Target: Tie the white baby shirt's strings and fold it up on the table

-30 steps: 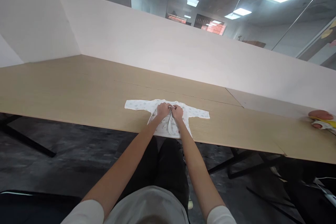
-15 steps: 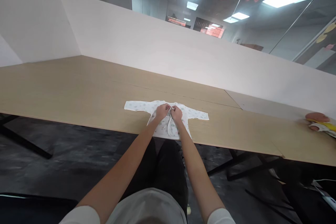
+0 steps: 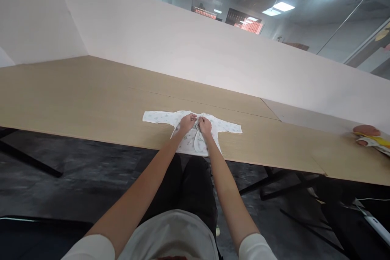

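Note:
A small white baby shirt (image 3: 190,145) with a faint print lies spread on the table, its two sleeves stretched out sideways. The front edges part slightly below the neckline. My left hand (image 3: 188,122) is closed in a pinch at the upper front, just left of the opening. Opposite it, my right hand (image 3: 204,125) pinches the other front edge near the collar. Both sets of fingertips almost meet. Whatever small fastening lies between them is too small to make out.
The light wooden table (image 3: 91,101) runs along a white wall (image 3: 183,48) with a window above. A doll-like toy in yellow and white (image 3: 371,140) lies at the far right. A black chair (image 3: 42,237) stands at the lower left.
The camera has tilted down a little, so everything sits slightly shifted in view. My hands stay at the shirt's neckline, with the fingertips slightly further apart.

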A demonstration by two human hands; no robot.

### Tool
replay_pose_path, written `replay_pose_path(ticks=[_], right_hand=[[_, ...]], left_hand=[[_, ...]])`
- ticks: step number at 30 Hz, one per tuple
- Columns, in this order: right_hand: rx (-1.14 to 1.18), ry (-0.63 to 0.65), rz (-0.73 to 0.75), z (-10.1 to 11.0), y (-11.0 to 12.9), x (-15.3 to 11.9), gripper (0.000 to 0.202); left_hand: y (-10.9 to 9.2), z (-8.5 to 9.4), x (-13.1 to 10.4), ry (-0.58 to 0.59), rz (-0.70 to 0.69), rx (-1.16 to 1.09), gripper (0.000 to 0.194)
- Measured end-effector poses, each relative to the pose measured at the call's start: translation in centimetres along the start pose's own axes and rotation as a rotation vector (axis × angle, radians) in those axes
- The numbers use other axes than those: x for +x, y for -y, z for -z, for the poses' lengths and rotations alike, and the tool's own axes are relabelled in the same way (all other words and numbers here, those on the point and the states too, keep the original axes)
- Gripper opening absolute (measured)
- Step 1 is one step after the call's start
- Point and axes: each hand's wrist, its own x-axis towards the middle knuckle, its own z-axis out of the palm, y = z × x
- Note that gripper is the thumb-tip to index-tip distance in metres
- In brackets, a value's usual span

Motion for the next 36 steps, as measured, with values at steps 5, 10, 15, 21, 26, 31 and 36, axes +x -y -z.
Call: replay_pose_path(ticks=[5,10,15,21,26,31,36], right_hand=[[-0.017,0.001,-0.003,-0.1,-0.2,0.2,0.033],[-0.019,0.029,-0.021,-0.1,-0.2,0.2,0.026],[-0.024,0.021,-0.040,-0.1,-0.1,0.2,0.024],[-0.055,0.022,-0.043,0.1,0.0,0.3,0.022],[-0.047,0.035,-0.026,0.1,-0.1,0.3,0.024],[-0.012,0.026,-0.020,0.1,-0.1,0.2,0.024],[0.020,0.027,-0.010,0.1,-0.1,0.2,0.022]], left_hand=[[0.0,-0.1,-0.1,-0.008,0.024,-0.022,0.025],[-0.2,0.2,-0.2,-0.025,0.017,-0.020,0.023],[-0.5,0.5,-0.4,0.013,0.014,-0.037,0.019],[-1.0,0.8,-0.5,0.073,-0.030,0.071,0.020],[-1.1,0.6,-0.7,0.087,-0.039,0.210,0.025],[-1.0,0.5,-0.6,0.083,-0.051,0.255,0.026],[-0.8,0.3,-0.4,0.088,-0.040,0.232,0.025]])
